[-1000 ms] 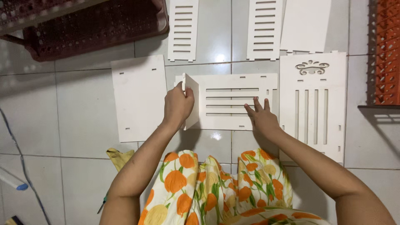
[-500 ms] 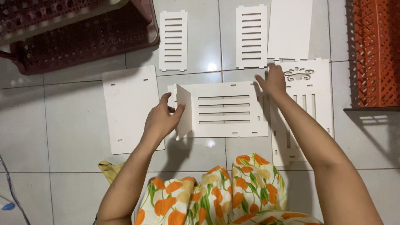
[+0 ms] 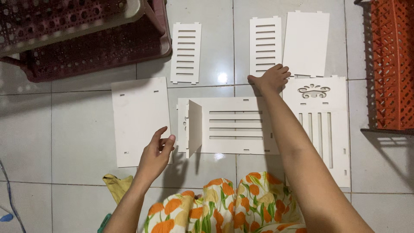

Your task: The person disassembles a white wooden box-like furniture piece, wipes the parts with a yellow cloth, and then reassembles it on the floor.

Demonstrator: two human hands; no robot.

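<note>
Straight ahead I see right hand open on slatted panel, long axis pointing away; left hand open, near plain panel.

White panels crowd the tiled floor. Bare tile runs open between the plain panel and the slotted panel assembly, whose upright end piece stands as a barrier. A maroon crate blocks far left; an orange crate blocks the right edge.
</note>
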